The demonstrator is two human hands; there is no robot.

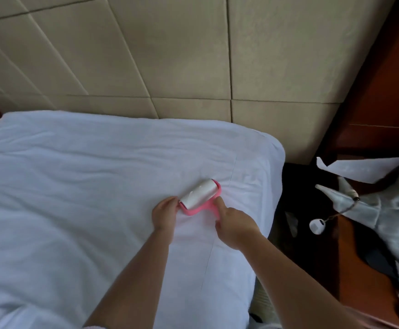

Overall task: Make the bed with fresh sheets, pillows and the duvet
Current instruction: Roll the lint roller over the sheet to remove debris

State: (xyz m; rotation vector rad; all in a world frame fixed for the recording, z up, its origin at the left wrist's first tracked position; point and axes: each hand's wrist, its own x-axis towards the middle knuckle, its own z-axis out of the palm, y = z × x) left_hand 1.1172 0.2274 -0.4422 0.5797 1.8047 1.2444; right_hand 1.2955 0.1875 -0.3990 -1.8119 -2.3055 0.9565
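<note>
**A:** how far along? Right hand [235, 225] is curled round the handle of the pink plastic lint roller with a white sticky drum [199, 195], left hand [164, 213] pinching the drum's end.

**B:** Under both, the white cotton sheet [75, 186] looks fitted. No pillows or duvet visible beyond, so lots left imo.

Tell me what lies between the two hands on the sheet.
In the head view, a pink lint roller lies between the left hand and right hand; both touch it on the white sheet.
</note>
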